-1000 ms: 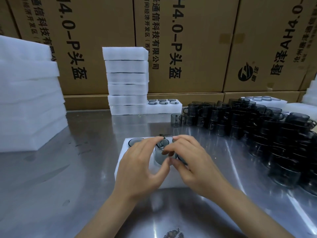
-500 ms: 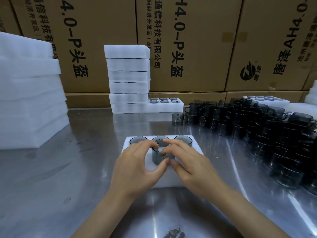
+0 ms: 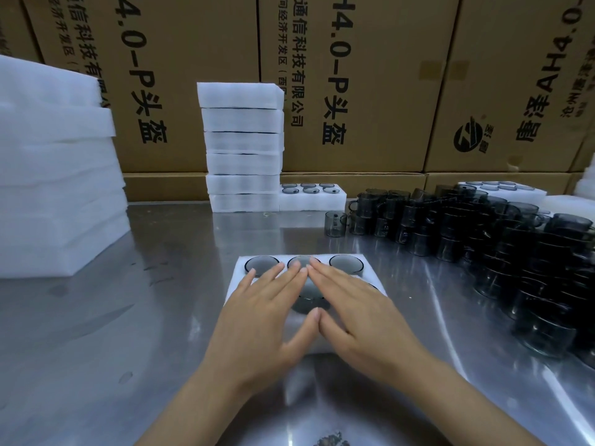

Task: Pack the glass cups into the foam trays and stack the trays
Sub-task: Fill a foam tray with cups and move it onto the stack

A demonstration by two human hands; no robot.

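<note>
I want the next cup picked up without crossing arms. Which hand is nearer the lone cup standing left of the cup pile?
Right. The right hand lies flat on the foam tray, below and slightly left of the lone cup. The left hand lies farther left.

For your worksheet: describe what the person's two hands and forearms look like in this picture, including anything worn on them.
Both the left hand and the right hand are bare: no gloves, rings, watch or bracelets show. The forearms are uncovered down to the picture's lower edge, with no sleeve in view. Fingernails are short and unpainted. No marks or tattoos are visible.
</note>
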